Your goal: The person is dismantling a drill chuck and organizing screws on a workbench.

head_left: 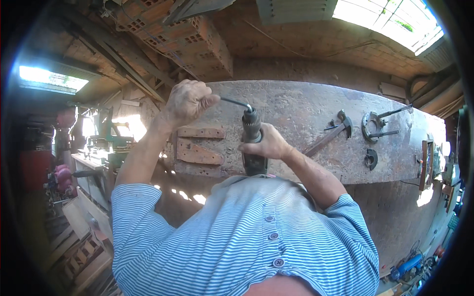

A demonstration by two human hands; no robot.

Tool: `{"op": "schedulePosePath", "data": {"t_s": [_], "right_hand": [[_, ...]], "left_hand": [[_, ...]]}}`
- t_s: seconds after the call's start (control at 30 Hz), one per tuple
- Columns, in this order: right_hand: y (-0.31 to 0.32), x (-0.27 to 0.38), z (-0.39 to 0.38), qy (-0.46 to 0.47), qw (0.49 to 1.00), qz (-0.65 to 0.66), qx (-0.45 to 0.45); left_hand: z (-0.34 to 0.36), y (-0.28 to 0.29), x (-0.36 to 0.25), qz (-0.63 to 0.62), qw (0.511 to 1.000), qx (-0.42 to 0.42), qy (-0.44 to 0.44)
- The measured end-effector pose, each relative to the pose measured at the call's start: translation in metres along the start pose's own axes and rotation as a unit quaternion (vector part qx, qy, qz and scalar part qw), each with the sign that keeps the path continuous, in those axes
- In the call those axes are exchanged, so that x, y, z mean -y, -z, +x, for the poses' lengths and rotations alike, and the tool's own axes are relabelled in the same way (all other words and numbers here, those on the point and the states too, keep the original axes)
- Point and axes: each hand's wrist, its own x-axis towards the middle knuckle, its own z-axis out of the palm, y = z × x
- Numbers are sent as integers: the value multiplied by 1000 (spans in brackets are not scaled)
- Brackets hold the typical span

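Drill [252, 130] is at the near edge of the surface [296, 106], right in front of the striped shirt [237, 217], chuck aimed at 12 o'clock. Can't tell if its lower end is resting on anything. Right hand [271, 142] has its fingers wrapped round the body. Going by a clock centred on the drill, the left hand [190, 103] is up at 10, fingers curled tight on a bent metal rod [236, 102] whose far end meets the chuck tip. Two worn wood pieces [200, 154] lie around 9. Over at 3 there's a hammer [326, 139], then a metal ring with two rods [366, 127] further out, plus a dark C-shaped piece [374, 159] just below that. Blue power tool [409, 266] way off at 4.
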Motion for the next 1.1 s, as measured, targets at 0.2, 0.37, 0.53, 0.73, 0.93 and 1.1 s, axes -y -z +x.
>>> {"op": "schedulePosePath", "data": {"t_s": [0.2,0.37,0.53,0.73,0.93,1.1], "right_hand": [[-6,-2,14,-28,998,-26,-48],[-4,-9,36,-69,993,-22,-95],[8,29,61,65,980,73,-171],[21,34,67,53,989,135,-27],[19,41,60,110,969,158,158],[26,43,55,87,963,223,121]], "left_hand": [[-10,0,-21,-64,993,-97,11],[-13,5,-54,-55,996,-63,27],[-17,6,-66,-34,996,-82,23],[-24,5,-48,-16,996,-87,-5],[-3,-29,42,32,983,-112,-142],[38,-46,43,-12,985,-139,-97]]}}
